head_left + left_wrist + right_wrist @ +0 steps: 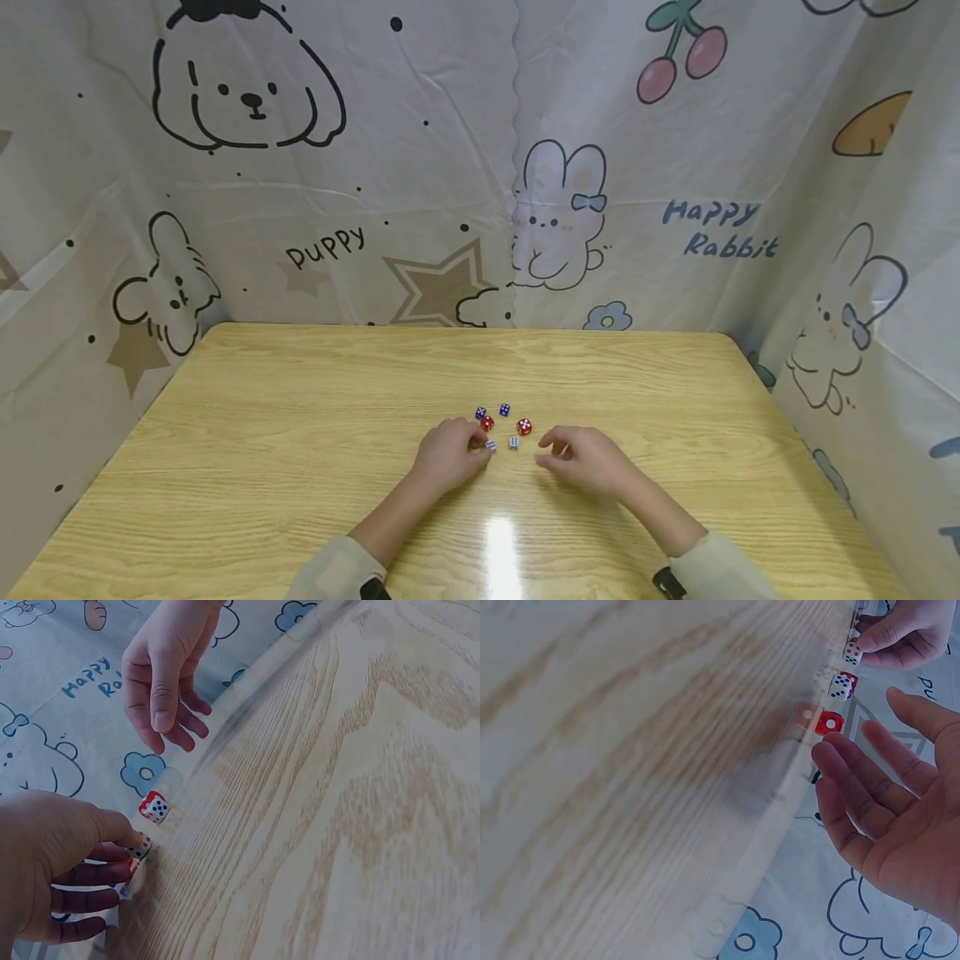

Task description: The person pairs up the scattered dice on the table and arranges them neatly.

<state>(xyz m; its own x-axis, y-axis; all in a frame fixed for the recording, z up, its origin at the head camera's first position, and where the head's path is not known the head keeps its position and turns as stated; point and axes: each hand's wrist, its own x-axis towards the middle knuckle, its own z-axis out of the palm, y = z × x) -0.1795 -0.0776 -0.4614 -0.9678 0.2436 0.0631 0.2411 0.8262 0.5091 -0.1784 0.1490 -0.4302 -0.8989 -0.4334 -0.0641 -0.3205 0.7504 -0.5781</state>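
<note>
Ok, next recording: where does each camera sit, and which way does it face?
Head: worn on the head, facing forward and down at the table, dice and printed cloth; left hand, right hand, forearms and sleeves show.
Left wrist: worn there, looking past the left hand toward the dice, with the right hand beyond.
Right wrist: worn there, looking past the right hand toward the dice, with the left hand beyond.
Shared: both wrist views show dice, tabletop, cloth and both hands.

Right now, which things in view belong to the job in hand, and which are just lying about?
Seemingly in the job:
left hand, pinching a white die
right hand, holding nothing
other white die
left red die, right red die
left blue die, right blue die

Just surroundings:
table, under the dice
printed cloth, behind the table
left sleeve, right sleeve
</note>
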